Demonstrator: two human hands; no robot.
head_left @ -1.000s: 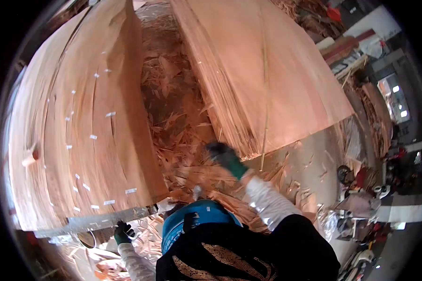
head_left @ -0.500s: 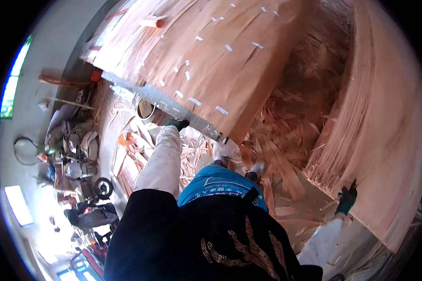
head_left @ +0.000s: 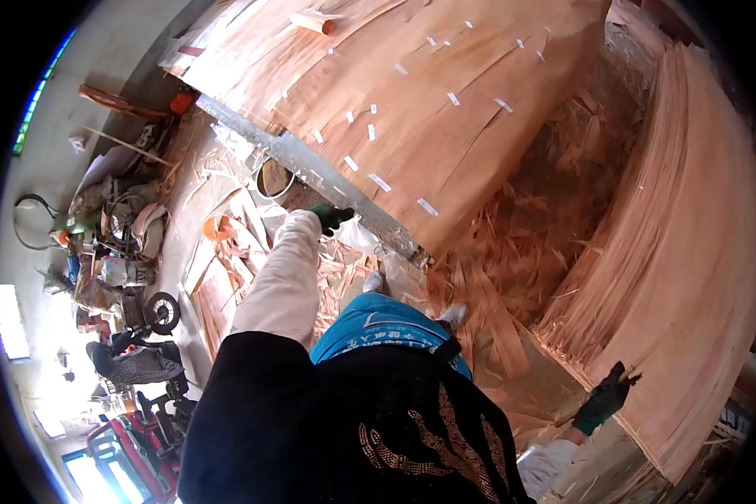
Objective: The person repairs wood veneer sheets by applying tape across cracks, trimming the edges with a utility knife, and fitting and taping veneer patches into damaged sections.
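Observation:
My left hand [head_left: 332,219], in a dark green glove, is beside the metal edge [head_left: 311,172] of a table bearing a large wood veneer sheet [head_left: 412,109]. Its fingers look loosely apart, and I see nothing in them. Short white tape strips dot that sheet. My right hand [head_left: 605,398], also gloved, is over the near edge of a thick veneer stack [head_left: 689,294] on the right. Its fingers are spread; a thin light sliver shows at the fingertips, too small to tell whether it is held or part of the stack.
Torn veneer scraps [head_left: 500,311] cover the floor between table and stack, and more lie below the table. A round pail-like container [head_left: 275,178] stands by the table edge. At left are piled goods [head_left: 126,227], a wheel [head_left: 161,312] and a red vehicle [head_left: 126,449].
My view has shifted, moving the table and stack in the picture. The fingers of my right hand have spread at the stack's edge. My left hand now shows slightly away from the table edge.

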